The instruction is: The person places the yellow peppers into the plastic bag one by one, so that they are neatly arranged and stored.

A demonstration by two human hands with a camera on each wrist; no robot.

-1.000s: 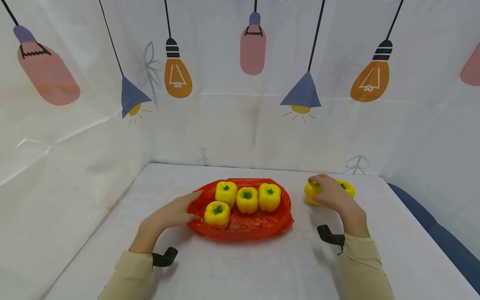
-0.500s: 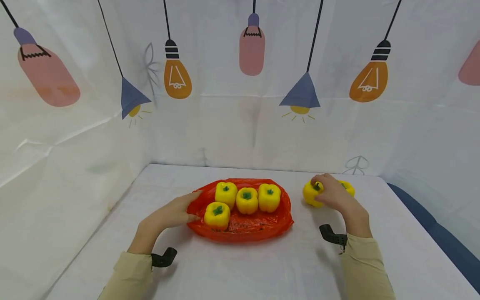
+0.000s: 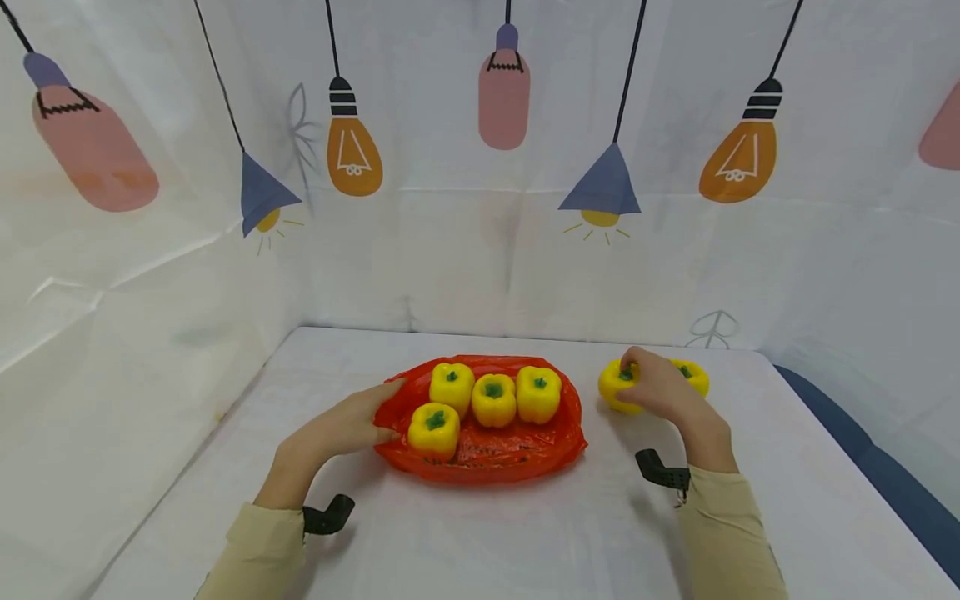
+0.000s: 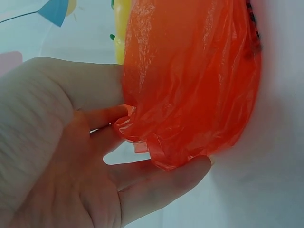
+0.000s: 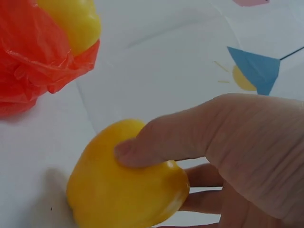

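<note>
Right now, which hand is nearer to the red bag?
Left. The left hand holds the red bag at its left edge; the right hand is apart from it, off to the right, holding a yellow pepper.

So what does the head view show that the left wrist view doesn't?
Only the head view: the right hand gripping a yellow pepper, with another pepper partly hidden behind it.
Only the left wrist view: the palm side of the left hand and crumpled folds of the red bag against its fingers.
Both: the left hand, the red bag, peppers in it and a blue lamp print.
</note>
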